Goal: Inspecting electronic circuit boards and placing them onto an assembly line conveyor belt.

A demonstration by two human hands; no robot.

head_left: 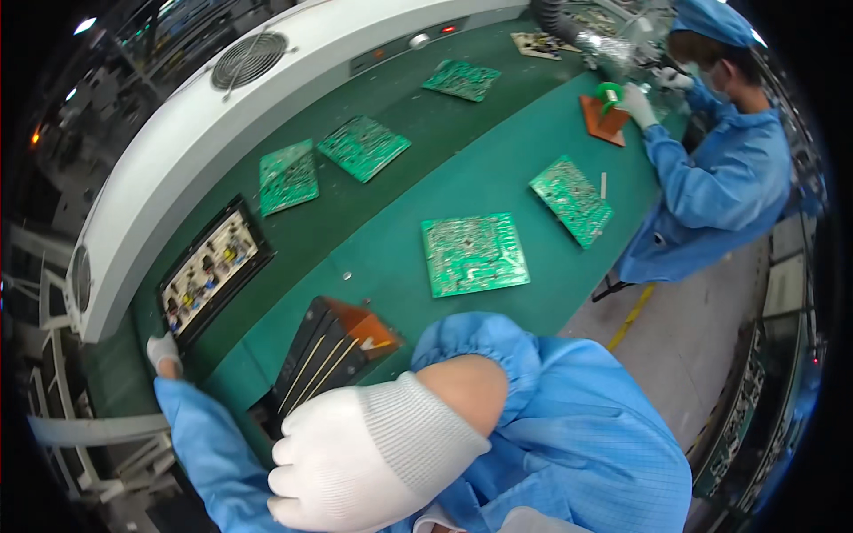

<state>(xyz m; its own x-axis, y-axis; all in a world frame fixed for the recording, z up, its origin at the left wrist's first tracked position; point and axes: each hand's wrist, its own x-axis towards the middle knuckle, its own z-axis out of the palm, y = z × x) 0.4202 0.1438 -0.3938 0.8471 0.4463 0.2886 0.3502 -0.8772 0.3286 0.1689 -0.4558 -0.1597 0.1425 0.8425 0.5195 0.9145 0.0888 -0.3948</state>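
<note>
My left hand [165, 350], in a white glove, is at the far left, its fingers closed on the near corner of a black tray [257, 233]. Inside the tray lies a pale circuit board [211, 265] set with many small components. Low in the middle, close to the camera, is my right hand [351, 453], also in a white glove, with its back up. Its fingers are curled under, and whatever they may hold is hidden. Just beyond it stand several black slabs [313, 355] edged with thin yellowish lines, beside an orange piece [360, 324].
Green circuit boards [475, 255] lie about the green bench [373, 240], others on its darker strip [289, 178]. A white curved housing [169, 133] arches over the far side. At the right, a co-worker [720, 169] in blue works near a green spool [609, 96] on an orange stand.
</note>
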